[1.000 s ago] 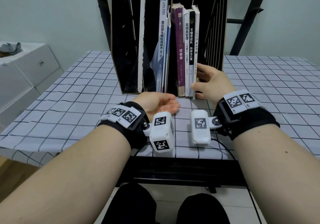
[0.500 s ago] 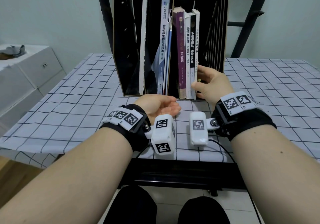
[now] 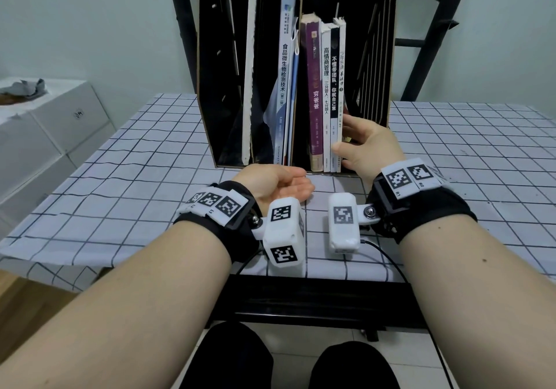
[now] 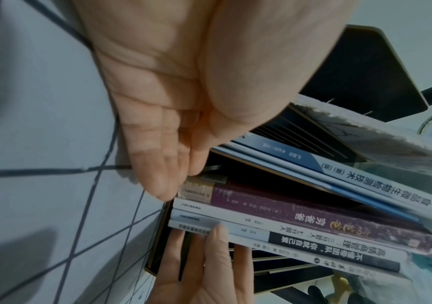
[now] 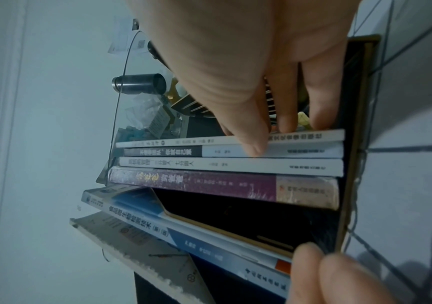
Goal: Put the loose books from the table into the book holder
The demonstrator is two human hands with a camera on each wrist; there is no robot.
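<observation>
A black book holder [image 3: 212, 73] stands on the checked table [image 3: 120, 178]. Its right compartment holds a purple book [image 3: 314, 97], a white one, a black-spined one and a thin white book [image 3: 341, 88], all upright. My right hand [image 3: 364, 145] presses that thin white book [image 5: 209, 140]: straight fingers [image 5: 287, 115] lie on its cover and the thumb rests across the spines. The middle compartment holds a blue-and-white book [image 3: 285, 73] leaning left, and a tall white one [image 3: 249, 57] stands beside it. My left hand [image 3: 285, 184] lies palm up and empty on the table in front of the holder.
White cabinets [image 3: 45, 124] stand left of the table. A black metal frame [image 3: 421, 42] rises behind the holder. A thin cable [image 3: 385, 253] runs off the table's near edge by my right wrist. Bare cloth stretches on both sides of the holder.
Both hands stay where they were. Only the head view has shifted a little.
</observation>
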